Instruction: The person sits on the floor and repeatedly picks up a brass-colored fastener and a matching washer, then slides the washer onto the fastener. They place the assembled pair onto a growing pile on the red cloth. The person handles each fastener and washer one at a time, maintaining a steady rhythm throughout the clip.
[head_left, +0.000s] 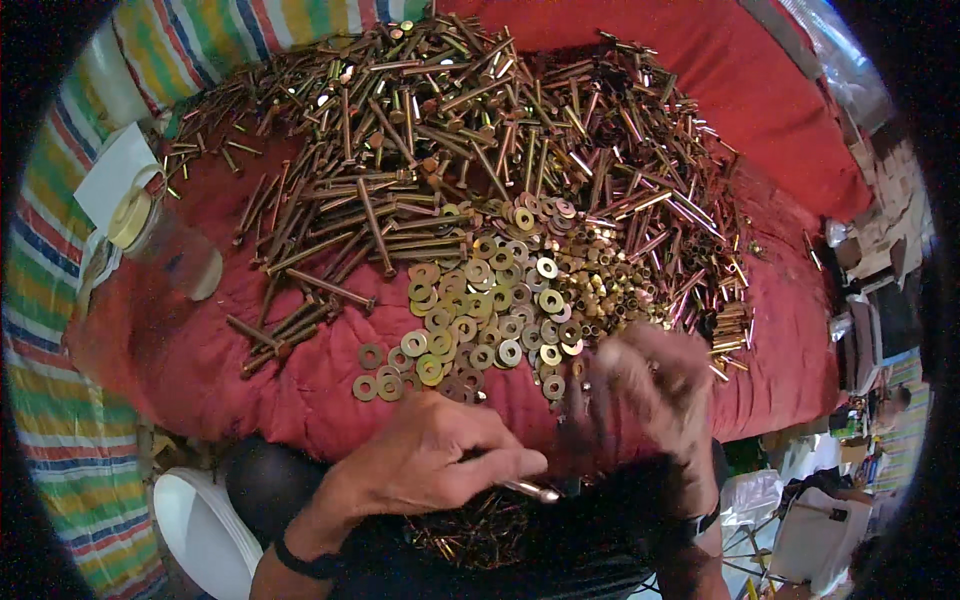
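My left hand [430,455] is closed around a slim metal bolt [534,491], whose shiny end sticks out past the thumb and fingertips. My right hand [662,390] is smeared by motion at the near edge of the small brass-coloured nuts [600,275]; whether it holds anything does not show. Flat gold washers [480,300] lie heaped beside the nuts, ahead of my left hand. Behind them spreads a big heap of long bronze-coloured bolts [400,120]. Below my left hand, another pile of metal pieces [470,530] sits near my lap.
A red padded cloth [310,385] lies under the hardware. To the left a clear jar with a yellowish lid [130,220] stands beside a white card [115,180]. Striped sheeting [60,400] hangs along the left. A white chair [205,525] is at lower left, and various items crowd the right side.
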